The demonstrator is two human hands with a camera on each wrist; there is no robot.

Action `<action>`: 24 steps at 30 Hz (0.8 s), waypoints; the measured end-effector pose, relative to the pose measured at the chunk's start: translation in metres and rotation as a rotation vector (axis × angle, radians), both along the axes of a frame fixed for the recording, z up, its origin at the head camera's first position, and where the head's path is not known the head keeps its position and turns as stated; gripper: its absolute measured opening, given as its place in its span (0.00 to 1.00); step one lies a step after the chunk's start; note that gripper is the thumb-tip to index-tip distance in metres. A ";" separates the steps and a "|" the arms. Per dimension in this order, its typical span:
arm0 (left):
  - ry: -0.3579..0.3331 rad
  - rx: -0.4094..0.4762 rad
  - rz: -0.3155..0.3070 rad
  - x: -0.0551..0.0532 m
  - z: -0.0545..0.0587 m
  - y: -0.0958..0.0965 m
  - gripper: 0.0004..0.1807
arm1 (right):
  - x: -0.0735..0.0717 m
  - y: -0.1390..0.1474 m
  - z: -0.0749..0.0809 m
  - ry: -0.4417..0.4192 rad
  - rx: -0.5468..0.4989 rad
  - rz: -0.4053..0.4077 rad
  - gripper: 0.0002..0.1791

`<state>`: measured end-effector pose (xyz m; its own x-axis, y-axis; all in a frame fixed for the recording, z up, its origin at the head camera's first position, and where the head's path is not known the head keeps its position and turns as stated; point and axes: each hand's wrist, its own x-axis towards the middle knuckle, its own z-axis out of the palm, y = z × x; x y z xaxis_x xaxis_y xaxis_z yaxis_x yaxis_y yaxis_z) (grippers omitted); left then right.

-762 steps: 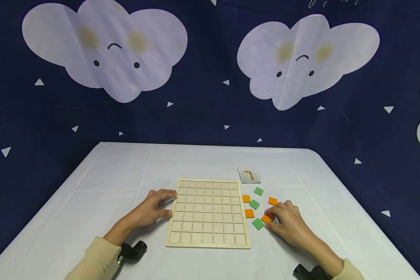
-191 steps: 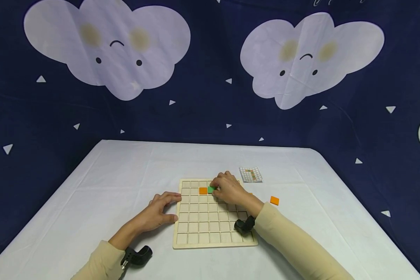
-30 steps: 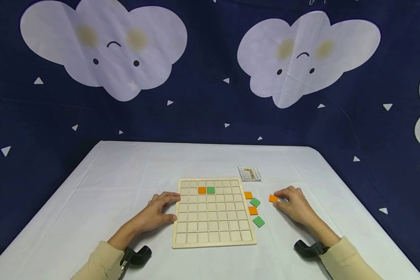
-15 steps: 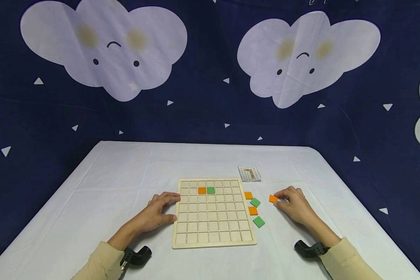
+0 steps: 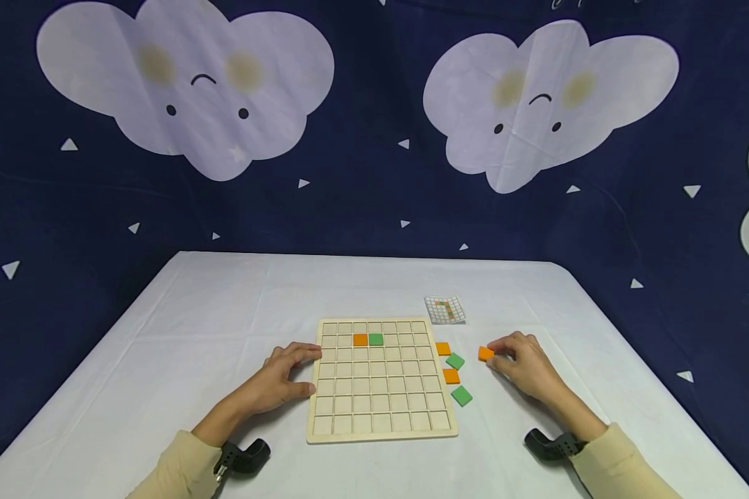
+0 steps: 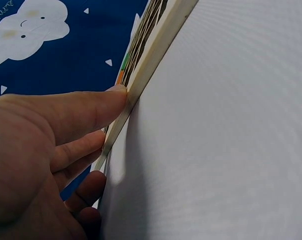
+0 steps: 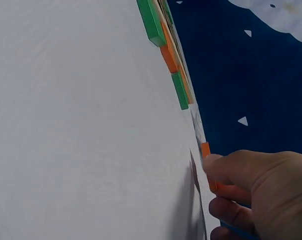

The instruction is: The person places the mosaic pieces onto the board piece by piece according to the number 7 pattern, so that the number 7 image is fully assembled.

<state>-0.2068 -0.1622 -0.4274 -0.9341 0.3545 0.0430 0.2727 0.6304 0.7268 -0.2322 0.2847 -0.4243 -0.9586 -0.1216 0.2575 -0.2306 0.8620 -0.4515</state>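
Since some seconds ago, the right hand [image 5: 524,366] has moved off the board [image 5: 368,404] to the right side of the table [image 5: 243,298]. There it pinches an orange tile [image 5: 485,353] between thumb and fingers, its grip narrow; I cannot tell whether the tile touches the cloth. The tile stands to the right of the loose pieces, apart from them.

The left hand [image 5: 277,382] is spread fairly wide, thumb apart from the fingers, their tips touching the board's left edge.

The board lies flat, ruled into small squares. In its second row from the far side sit an orange square [image 5: 360,339] and, just to its right, a green square [image 5: 376,339]. Along the right edge lie four loose pieces [image 5: 451,376], two orange and two green, running from far to near. A small printed card [image 5: 446,310] with a grid and a coloured pattern lies just past the far right corner.

The table is covered in white cloth, faint creases showing. Behind it hangs a dark blue curtain [image 5: 374,90] printed with pale clouds [image 5: 212,149] and scattered small white triangles. Both arms wear beige sleeves [image 5: 177,463] and black wrist straps [image 5: 250,457].
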 end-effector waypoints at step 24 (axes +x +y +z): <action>0.001 0.001 -0.006 -0.001 -0.001 0.000 0.31 | -0.007 -0.044 0.019 -0.057 -0.052 0.060 0.13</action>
<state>-0.2073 -0.1627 -0.4282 -0.9319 0.3601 0.0444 0.2774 0.6282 0.7269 -0.2391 0.2405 -0.4053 -0.9632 -0.1672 0.2103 -0.2539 0.8225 -0.5090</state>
